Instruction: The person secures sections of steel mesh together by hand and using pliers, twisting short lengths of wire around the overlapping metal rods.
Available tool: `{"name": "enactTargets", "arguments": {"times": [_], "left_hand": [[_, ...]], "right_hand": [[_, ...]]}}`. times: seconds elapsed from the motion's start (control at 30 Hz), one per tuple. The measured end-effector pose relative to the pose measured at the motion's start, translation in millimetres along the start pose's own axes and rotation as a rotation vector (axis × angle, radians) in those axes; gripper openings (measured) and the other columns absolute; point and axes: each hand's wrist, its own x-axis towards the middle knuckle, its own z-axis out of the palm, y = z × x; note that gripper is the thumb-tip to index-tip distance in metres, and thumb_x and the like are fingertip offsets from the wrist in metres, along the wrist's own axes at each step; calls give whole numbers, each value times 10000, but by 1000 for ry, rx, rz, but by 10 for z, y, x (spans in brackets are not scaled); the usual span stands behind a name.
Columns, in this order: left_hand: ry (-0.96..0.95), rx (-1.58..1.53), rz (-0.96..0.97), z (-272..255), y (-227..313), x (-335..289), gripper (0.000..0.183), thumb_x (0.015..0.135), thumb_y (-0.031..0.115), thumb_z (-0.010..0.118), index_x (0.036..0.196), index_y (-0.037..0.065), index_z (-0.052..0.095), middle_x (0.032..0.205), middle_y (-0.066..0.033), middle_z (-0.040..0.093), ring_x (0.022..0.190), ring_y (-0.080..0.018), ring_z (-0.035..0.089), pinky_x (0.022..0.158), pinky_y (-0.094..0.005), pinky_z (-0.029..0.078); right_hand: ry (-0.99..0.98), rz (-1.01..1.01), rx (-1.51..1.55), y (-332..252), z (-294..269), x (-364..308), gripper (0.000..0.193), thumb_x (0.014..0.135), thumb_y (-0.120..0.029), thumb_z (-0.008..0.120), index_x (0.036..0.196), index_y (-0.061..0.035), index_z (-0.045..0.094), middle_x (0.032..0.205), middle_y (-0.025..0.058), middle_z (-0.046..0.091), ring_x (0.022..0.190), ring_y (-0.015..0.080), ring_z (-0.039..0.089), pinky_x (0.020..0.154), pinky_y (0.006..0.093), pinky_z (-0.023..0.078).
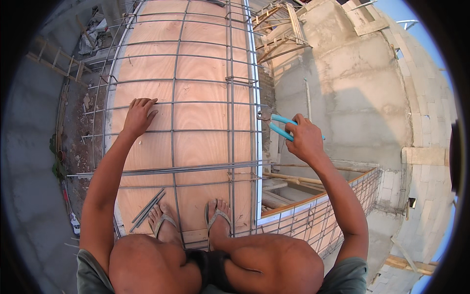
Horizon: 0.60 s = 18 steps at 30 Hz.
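Note:
My right hand (pixel 307 138) is closed round the turquoise handles of steel-fixer's pincers (pixel 283 120). Their dark jaws reach left to the white edge of the formwork, beside the ends of the rebar mesh (pixel 173 93). The handles stand somewhat apart; whether the jaws bite on anything is too small to tell. My left hand (pixel 140 116) rests on a crosswise rebar (pixel 200 103), fingers bent over it and thumb spread to the near side. Under the mesh lies a pinkish plywood panel (pixel 200 147).
A bundle of long bars (pixel 196 169) lies across the mesh before my feet. Short rebar pieces (pixel 148 209) sit beside my left foot. A drop runs along the panel's right edge, with a lower mesh (pixel 313 220) and a grey wall (pixel 362 108). Rubble ground (pixel 85 117) lies below left.

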Motion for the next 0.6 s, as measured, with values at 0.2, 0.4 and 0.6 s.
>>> {"name": "enactTargets", "arguments": {"times": [0.2,0.4,0.6], "left_hand": [[74,-33,4,101,40,-28,352,957,181,656,1305,126,641,1210,-80,646,1221,-287,562,1168,-504,351],[117,-80,14,101,104,20,337,922,122,669,1258,109,668,1180,-84,649,1187,-287,571,1101,-458,401],[168,-93,-5,104,124,3,341,901,83,675,1242,108,689,1168,-97,650,1140,-314,572,1034,-446,434]], "right_hand": [[156,-168,-323,421,366,382,93,769,-80,677,855,-106,699,1033,95,576,955,281,577,721,432,434],[227,-216,-370,566,821,429,210,710,-95,711,912,-123,661,1061,84,568,952,259,559,712,410,417],[316,-287,-422,611,922,523,166,770,-94,675,928,-133,643,1063,74,586,934,241,559,710,398,399]]}}
